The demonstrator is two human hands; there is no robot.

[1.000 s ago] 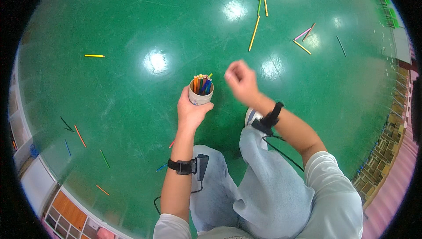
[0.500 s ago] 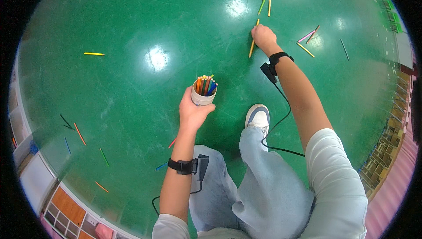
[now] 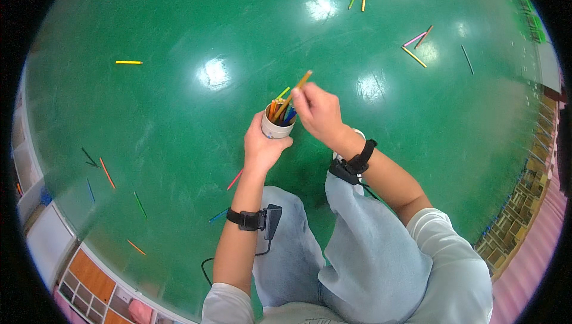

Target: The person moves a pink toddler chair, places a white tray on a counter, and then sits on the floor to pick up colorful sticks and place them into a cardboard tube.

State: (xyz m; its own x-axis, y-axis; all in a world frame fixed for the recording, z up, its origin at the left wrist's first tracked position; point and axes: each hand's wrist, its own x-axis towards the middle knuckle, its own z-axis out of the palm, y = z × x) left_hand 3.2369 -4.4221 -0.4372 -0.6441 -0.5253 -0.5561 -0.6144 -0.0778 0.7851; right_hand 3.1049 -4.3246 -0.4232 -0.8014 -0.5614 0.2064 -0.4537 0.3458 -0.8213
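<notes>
My left hand point(image 3: 266, 148) is wrapped round a whitish cylindrical cup point(image 3: 276, 130) full of coloured pencils point(image 3: 274, 110), among them orange, blue and green ones. A light green pencil point(image 3: 283, 93) sticks up higher at its back. Between the thumb and fingers of my right hand point(image 3: 319, 109) is a yellow-brown pencil point(image 3: 302, 81), tilted with its upper end to the right. Its lower end reaches into the cup's mouth; the tip is hidden among the other pencils.
Pencils lie scattered on the green floor point(image 3: 173, 133): a yellow one point(image 3: 128, 62) at left, several at lower left, a red one point(image 3: 235, 179) by my left forearm, a pink one point(image 3: 414, 39) among others at right. Shelving point(image 3: 89, 276) stands at lower left. Cables run from both wrist straps.
My right hand has picked the yellow-brown pencil up off the floor and brought it down and left to the cup. My left hand still holds the cup in nearly the same place.
</notes>
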